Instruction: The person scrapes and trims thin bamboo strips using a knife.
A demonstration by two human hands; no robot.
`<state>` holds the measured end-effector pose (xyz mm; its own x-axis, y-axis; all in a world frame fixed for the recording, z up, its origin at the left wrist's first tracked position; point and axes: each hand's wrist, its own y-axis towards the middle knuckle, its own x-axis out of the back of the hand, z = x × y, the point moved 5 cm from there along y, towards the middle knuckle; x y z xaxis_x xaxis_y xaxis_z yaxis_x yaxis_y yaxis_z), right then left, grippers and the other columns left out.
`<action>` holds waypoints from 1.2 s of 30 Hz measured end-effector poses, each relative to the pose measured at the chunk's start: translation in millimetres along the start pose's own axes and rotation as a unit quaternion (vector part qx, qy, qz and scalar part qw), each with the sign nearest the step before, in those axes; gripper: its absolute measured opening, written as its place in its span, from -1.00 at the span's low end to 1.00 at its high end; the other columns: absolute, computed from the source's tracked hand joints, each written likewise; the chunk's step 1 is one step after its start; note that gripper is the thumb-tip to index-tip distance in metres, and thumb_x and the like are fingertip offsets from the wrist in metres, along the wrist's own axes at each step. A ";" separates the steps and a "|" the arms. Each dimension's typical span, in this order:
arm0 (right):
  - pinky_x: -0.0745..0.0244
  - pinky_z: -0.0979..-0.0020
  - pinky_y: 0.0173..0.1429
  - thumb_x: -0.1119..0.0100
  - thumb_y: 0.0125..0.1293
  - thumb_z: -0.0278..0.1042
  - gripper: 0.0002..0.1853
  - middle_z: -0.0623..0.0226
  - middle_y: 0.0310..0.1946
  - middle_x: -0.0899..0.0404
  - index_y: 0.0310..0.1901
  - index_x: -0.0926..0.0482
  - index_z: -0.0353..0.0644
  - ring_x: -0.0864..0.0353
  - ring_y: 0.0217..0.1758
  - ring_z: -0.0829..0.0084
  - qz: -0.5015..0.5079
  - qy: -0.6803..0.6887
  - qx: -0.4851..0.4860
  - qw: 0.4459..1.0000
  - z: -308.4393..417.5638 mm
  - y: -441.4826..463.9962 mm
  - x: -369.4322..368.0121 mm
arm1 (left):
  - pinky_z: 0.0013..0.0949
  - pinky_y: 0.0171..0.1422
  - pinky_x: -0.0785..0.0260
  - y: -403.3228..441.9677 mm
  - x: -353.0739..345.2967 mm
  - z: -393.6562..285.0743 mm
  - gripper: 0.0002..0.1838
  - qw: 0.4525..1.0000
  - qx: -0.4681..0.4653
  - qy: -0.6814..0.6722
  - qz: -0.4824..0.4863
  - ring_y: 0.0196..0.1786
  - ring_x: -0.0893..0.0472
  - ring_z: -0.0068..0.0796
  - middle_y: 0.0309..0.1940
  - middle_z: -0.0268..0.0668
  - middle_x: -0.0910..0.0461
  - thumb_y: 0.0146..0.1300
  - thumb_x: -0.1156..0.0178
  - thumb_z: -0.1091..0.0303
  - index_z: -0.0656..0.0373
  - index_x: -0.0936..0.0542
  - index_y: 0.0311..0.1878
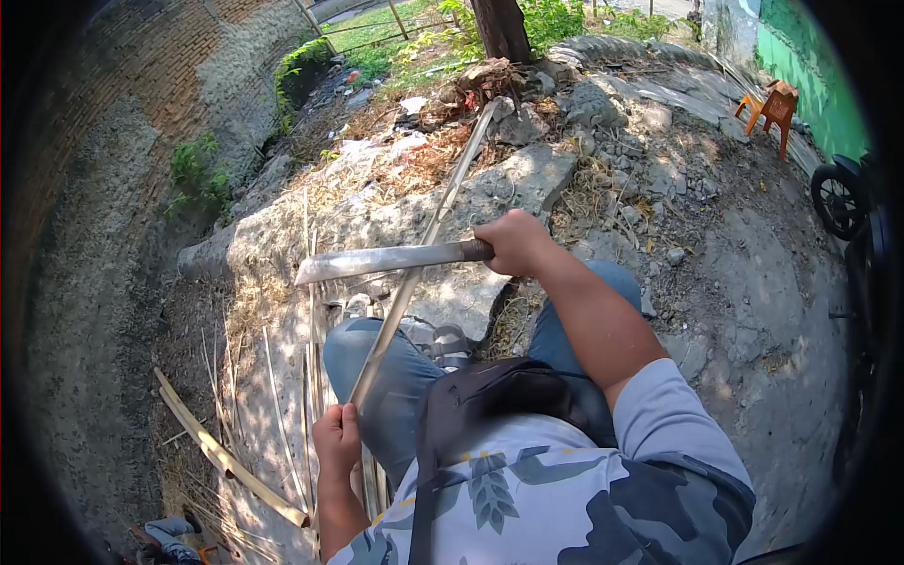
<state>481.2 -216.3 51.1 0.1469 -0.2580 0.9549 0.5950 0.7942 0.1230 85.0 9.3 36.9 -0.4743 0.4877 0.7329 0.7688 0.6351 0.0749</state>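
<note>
My right hand [516, 243] is closed round the dark handle of a machete [377, 262], whose broad blade points left. Under or against the blade runs a long, pale bamboo strip [452, 188], crossing it at a slant. My left hand [337, 435] grips the strip's near end beside my left knee, thumb on top. The far end of the strip reaches the stones near the tree's foot. Whether the blade's edge bites into the strip I cannot tell.
Thin bamboo strips [311, 377] lie on the ground at my left, with a thicker split bamboo piece [226, 457] beyond. Broken concrete slabs [527, 174] lie ahead. A tree trunk [502, 30], an orange plastic chair [776, 111] and a motorbike wheel [838, 201] stand farther off.
</note>
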 end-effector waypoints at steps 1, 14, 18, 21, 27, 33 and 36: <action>-0.62 0.04 0.04 -0.34 0.08 -0.20 -0.80 0.25 -0.28 -0.77 -0.22 -0.70 0.05 -0.77 -0.09 0.09 -0.012 0.016 -0.035 0.999 -7.8 1.1 2.1 | -0.17 -0.44 -0.20 -1.6 2.7 1.5 -0.52 1.000 0.000 0.005 -0.002 -0.59 -0.34 -0.39 -0.68 -0.18 -0.40 0.58 -0.17 0.13 0.27 -0.50 -0.46; -0.52 0.17 0.07 -0.34 0.03 -0.23 -0.84 0.36 -0.38 -0.74 -0.29 -0.69 0.12 -0.75 -0.19 0.20 0.037 -0.016 0.156 0.987 42.7 -7.7 -15.2 | -0.19 -0.40 -0.32 6.3 -14.5 -13.7 -0.54 0.999 -0.027 0.033 -0.023 -0.57 -0.50 -0.31 -0.64 -0.14 -0.52 0.54 -0.21 0.11 0.26 -0.58 -0.45; -0.51 0.17 0.08 -0.35 0.00 -0.24 -0.86 0.38 -0.39 -0.74 -0.34 -0.67 0.12 -0.75 -0.22 0.22 0.024 -0.020 0.143 0.989 36.9 -2.5 -20.5 | -0.18 -0.42 -0.29 1.5 -6.6 1.6 -0.53 0.999 -0.010 0.035 -0.005 -0.58 -0.46 -0.33 -0.65 -0.16 -0.50 0.55 -0.20 0.11 0.26 -0.56 -0.45; -0.58 0.11 0.05 -0.35 0.04 -0.22 -0.80 0.31 -0.35 -0.74 -0.24 -0.70 0.09 -0.77 -0.16 0.15 -0.004 0.018 0.052 0.998 11.3 0.9 -11.0 | -0.20 -0.43 -0.26 -2.6 -2.4 11.9 -0.53 1.000 0.019 0.016 0.000 -0.58 -0.41 -0.40 -0.67 -0.20 -0.46 0.56 -0.19 0.12 0.26 -0.54 -0.46; -0.65 0.00 0.06 -0.33 0.15 -0.17 -0.75 0.19 -0.21 -0.76 -0.13 -0.70 0.06 -0.77 -0.03 0.07 -0.005 0.076 -0.074 0.994 -14.4 -2.1 -7.2 | -0.25 -0.44 -0.22 4.2 -7.3 -0.3 -0.52 1.000 0.002 -0.004 -0.010 -0.56 -0.34 -0.51 -0.68 -0.26 -0.40 0.58 -0.17 0.14 0.27 -0.51 -0.47; -0.64 0.00 0.08 -0.35 0.14 -0.16 -0.76 0.18 -0.23 -0.76 -0.16 -0.69 0.02 -0.76 -0.05 0.05 -0.008 0.055 -0.005 0.998 4.4 -4.9 -6.6 | -0.22 -0.42 -0.24 8.9 -17.0 -4.5 -0.54 0.999 -0.035 -0.016 -0.022 -0.56 -0.36 -0.45 -0.67 -0.20 -0.43 0.58 -0.16 0.16 0.28 -0.51 -0.46; -0.60 0.03 0.03 -0.38 0.06 -0.17 -0.77 0.24 -0.34 -0.74 -0.24 -0.67 0.02 -0.76 -0.13 0.09 -0.020 0.031 0.082 0.996 24.3 -5.7 -11.7 | -0.21 -0.41 -0.25 7.2 -15.4 -4.5 -0.54 0.999 -0.025 -0.013 -0.023 -0.56 -0.36 -0.45 -0.67 -0.21 -0.42 0.58 -0.16 0.17 0.27 -0.51 -0.46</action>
<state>456.9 -204.4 45.8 0.1782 -0.3208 0.9302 0.4643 0.8609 0.2080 99.8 3.7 29.2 -0.5201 0.4746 0.7101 0.7662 0.6266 0.1424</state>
